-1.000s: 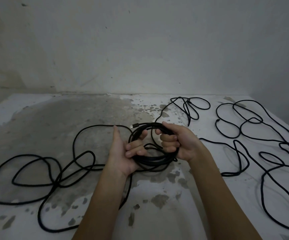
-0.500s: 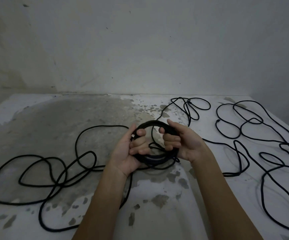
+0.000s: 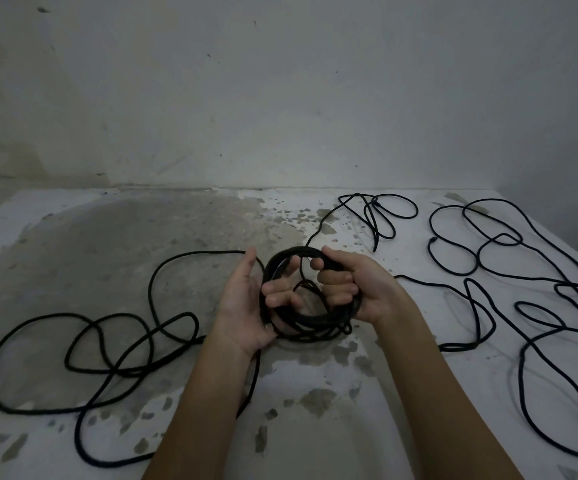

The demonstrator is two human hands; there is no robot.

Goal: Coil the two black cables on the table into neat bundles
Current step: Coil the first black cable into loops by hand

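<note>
Your left hand (image 3: 242,299) has lifted its thumb off the coil (image 3: 298,252); fingers hooked through it. Right hand (image 3: 363,289) clenched round its right side.

Both bare forearms reach forward and draw close together. The left hand (image 3: 242,306), palm turned inward and thumb upright, curls its fingers through the cable coil (image 3: 318,321); the right hand (image 3: 367,289) grips the coil's opposite side, fingers wrapped round it
</note>
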